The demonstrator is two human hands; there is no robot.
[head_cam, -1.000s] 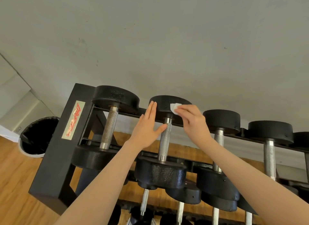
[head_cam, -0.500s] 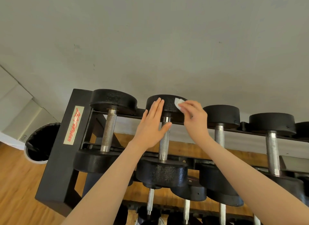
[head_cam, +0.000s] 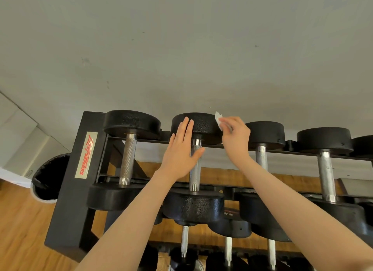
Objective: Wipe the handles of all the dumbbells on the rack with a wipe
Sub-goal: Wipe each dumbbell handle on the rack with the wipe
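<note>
While your left hand (head_cam: 180,149) lies flat on second dumbbell (head_cam: 195,163), right hand (head_cam: 235,138) pinches wipe (head_cam: 218,119), seemingly above its far head.

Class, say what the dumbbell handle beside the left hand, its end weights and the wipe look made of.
Dumbbell handle: bright metal, likely steel, knurled crosshatch. End weights: black, pebbled coating, perhaps painted iron or rubber. Wipe: thin white paper or cloth, crumpled.

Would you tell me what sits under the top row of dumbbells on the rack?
Beneath the top row of dumbbells on the rack, lower dumbbells show dark heads and metal handles. The forearms and the picture's bottom edge hide much of them, so their number cannot be told.
</note>
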